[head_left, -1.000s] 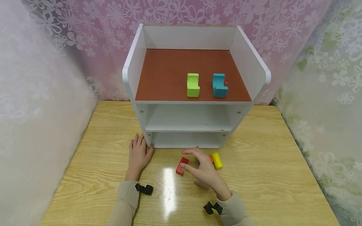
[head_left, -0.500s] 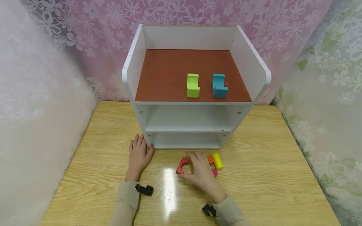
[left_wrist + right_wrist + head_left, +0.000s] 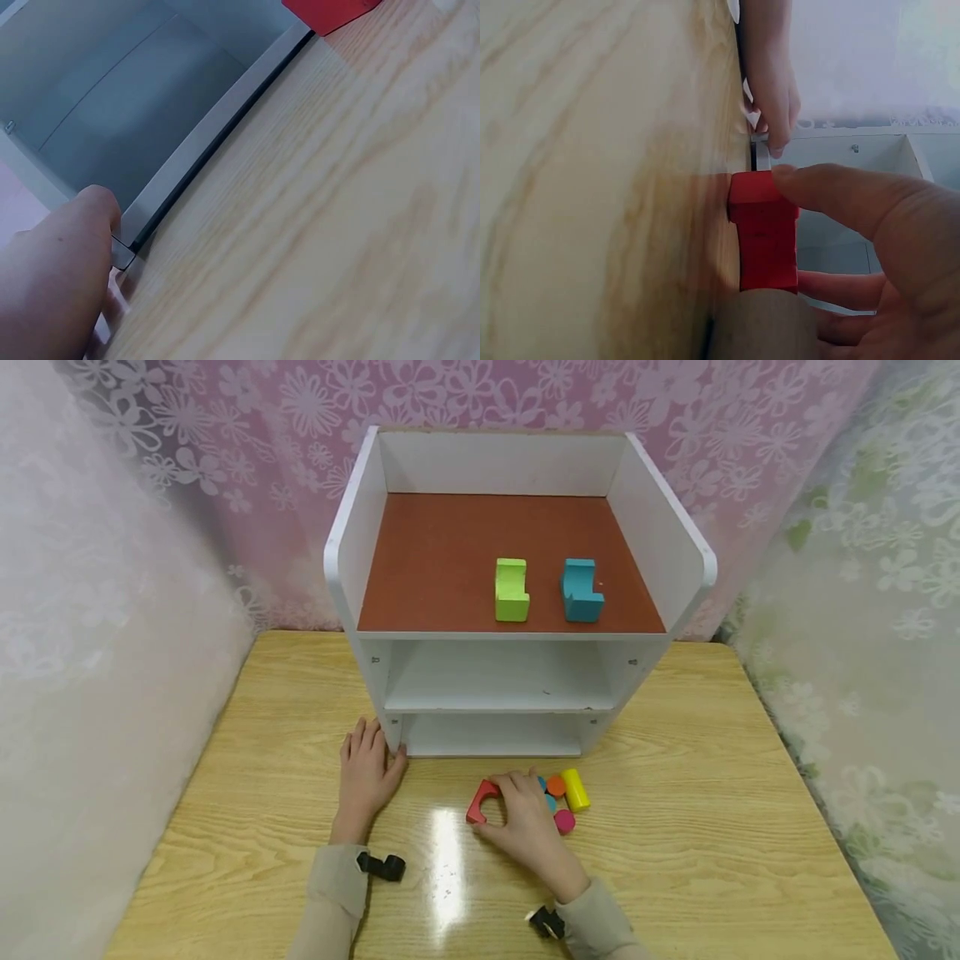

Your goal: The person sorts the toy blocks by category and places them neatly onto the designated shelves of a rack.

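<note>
My right hand (image 3: 528,827) pinches a red arch block (image 3: 480,803) by its ends, on the table in front of the shelf. In the right wrist view the thumb (image 3: 840,187) presses one end of the red block (image 3: 766,232); the fingers reach its far end behind it, partly hidden. A plain wooden cylinder (image 3: 761,326) shows close to the block there. My left hand (image 3: 365,781) lies at the lower left front corner of the white shelf (image 3: 480,671), fingers fairly straight along its outer side. In the left wrist view its thumb (image 3: 97,199) touches that corner.
Right of the right hand lie a yellow cylinder (image 3: 575,789), an orange round block (image 3: 556,786), a pink one (image 3: 565,821) and blue ones (image 3: 551,803). On the shelf's brown top stand a green block (image 3: 512,593) and a teal block (image 3: 582,593). Curtains surround the table (image 3: 705,827).
My right hand has come down and closed around the red arch block, its wrist shifting left and uncovering the pink and blue round blocks. The left hand stays at the shelf corner.
</note>
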Motion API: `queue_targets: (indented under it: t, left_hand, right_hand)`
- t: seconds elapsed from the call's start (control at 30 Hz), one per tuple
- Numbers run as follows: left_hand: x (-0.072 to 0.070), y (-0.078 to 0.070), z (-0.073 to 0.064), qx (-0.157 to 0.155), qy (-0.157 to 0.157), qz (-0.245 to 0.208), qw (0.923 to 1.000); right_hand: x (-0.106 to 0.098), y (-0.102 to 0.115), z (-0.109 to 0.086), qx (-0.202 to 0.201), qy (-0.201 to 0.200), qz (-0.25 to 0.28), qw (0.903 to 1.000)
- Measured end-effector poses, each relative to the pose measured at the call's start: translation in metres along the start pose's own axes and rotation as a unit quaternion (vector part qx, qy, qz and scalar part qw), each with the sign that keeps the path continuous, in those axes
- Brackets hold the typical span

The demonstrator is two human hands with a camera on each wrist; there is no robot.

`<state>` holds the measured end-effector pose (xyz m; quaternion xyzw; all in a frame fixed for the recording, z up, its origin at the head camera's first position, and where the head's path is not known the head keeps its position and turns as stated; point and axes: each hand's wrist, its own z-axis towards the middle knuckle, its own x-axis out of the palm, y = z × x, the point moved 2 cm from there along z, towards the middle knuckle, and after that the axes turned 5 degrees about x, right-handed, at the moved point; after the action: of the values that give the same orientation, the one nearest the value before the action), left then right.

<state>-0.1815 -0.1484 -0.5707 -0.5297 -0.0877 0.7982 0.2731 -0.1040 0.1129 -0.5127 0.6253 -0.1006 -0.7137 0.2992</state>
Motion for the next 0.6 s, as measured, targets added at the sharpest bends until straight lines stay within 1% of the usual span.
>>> queue_targets:
  t: [0.07, 0.27, 0.47, 0.6]
  left_hand:
    - [-0.0003, 0.0000, 0.0001, 0.004, -0.005, 0.000, 1.0000]
    - [-0.0004, -0.0012, 0.0016, 0.006, -0.005, -0.001, 1.0000]
    - [-0.0006, -0.0012, 0.0008, 0.006, -0.005, 0.002, 1.0000]
    - [-0.0012, -0.0009, -0.0002, 0.003, -0.005, 0.003, 1.0000]
  right_hand:
    - [0.0009, 0.0004, -0.0006, 0.001, 0.000, 0.003, 1.0000]
    - [0.0024, -0.0004, -0.0006, 0.004, -0.001, -0.007, 1.0000]
    - [0.0002, 0.0000, 0.0000, -0.011, -0.019, 0.021, 0.9995]
    - [-0.0039, 0.0020, 0.0011, -0.010, -0.015, 0.033, 0.9993]
